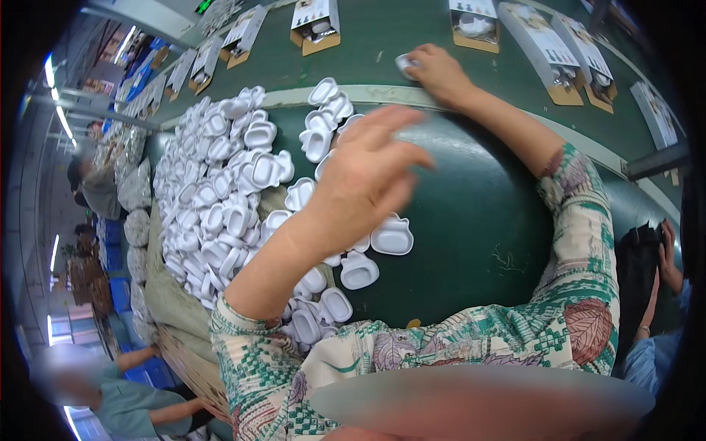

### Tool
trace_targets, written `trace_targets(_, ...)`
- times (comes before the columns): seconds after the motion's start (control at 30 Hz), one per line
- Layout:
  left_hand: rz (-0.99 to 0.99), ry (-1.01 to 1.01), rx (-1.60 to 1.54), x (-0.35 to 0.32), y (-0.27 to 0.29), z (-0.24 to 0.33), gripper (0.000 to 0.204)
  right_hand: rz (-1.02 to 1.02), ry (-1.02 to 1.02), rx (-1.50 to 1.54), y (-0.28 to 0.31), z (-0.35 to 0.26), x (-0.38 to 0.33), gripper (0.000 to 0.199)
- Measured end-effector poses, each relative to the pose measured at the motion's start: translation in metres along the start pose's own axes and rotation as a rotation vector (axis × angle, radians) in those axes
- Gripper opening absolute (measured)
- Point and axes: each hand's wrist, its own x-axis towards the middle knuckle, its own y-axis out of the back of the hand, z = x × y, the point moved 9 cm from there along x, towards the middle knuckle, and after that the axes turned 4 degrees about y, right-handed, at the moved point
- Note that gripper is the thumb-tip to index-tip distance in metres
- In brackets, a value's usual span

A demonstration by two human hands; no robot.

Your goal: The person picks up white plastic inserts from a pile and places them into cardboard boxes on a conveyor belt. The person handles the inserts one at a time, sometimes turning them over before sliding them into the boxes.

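Note:
My right hand (439, 73) reaches forward over the green belt, its fingers closed on a small white plastic dish-like piece (404, 66). My left hand (371, 165) hangs over the near worktop, fingers apart and smeared by motion; nothing shows in it. It partly hides several similar white pieces with rounded, hollowed centres. A big heap of these white pieces (213, 173) covers the worktop on the left. Single ones, such as a white piece (392, 235) and another white piece (359, 270), lie just below my left hand.
Open printed boxes stand along the belt, such as a box (315, 28) ahead and a long box (540, 51) at right. A pale rail (368, 95) divides belt from worktop (471, 213). Other people work at the lower left, far left and right edge.

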Motion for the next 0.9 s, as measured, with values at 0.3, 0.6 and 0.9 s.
trace_targets(0.3,0.179,0.430,0.442,-0.071,-0.036,-0.167,0.042,-0.026,0.224,0.659,-0.028,-0.040,0.042,0.037)
trace_targets(0.6,0.274,0.426,0.439,-0.069,-0.027,-0.169,0.036,-0.021,0.285,0.369,0.014,-0.038,-0.023,0.022)
trace_targets(0.9,0.295,0.430,0.447,-0.066,-0.029,-0.167,0.034,0.242,0.350,0.016,0.014,-0.008,0.024,0.012)
